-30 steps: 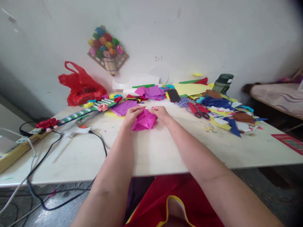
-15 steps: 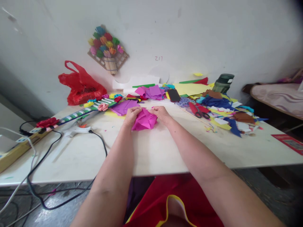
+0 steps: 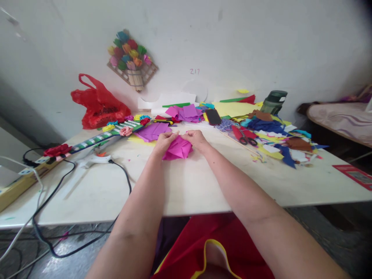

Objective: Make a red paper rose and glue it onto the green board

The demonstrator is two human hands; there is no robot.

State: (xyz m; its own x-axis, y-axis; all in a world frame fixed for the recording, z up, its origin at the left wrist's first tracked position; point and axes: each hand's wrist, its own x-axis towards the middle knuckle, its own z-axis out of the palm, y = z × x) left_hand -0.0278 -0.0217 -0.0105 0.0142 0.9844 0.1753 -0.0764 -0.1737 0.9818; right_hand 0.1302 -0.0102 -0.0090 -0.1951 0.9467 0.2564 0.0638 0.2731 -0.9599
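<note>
Both hands met over a folded magenta paper (image 3: 178, 148) lying on the worktop (image 3: 188, 186), well out from the person's body. The left hand (image 3: 164, 141) was curled, its fingertips pinching the paper's upper left edge, thumb and fingers drawn close together. The right hand (image 3: 197, 139) was likewise curled, its fingers pinching the upper right edge of the same paper. The two sets of fingertips nearly touched above the sheet, which sagged between them and rested on the worktop beneath the hands.

Just beyond the left hand lay a purple sheet (image 3: 151, 131). Farther left of it ran a long strip (image 3: 99, 136) set with paper flowers, and near that strip lay a glue gun (image 3: 93, 159) with a black cord (image 3: 123, 174). A red bag (image 3: 99, 104) stood against the wall beyond the strip.

To the right of the right hand lay red scissors (image 3: 245, 137) among scattered paper scraps (image 3: 276, 139). Beyond the right hand sat a dark phone (image 3: 213, 116), and farther right a green bottle (image 3: 273, 101).
</note>
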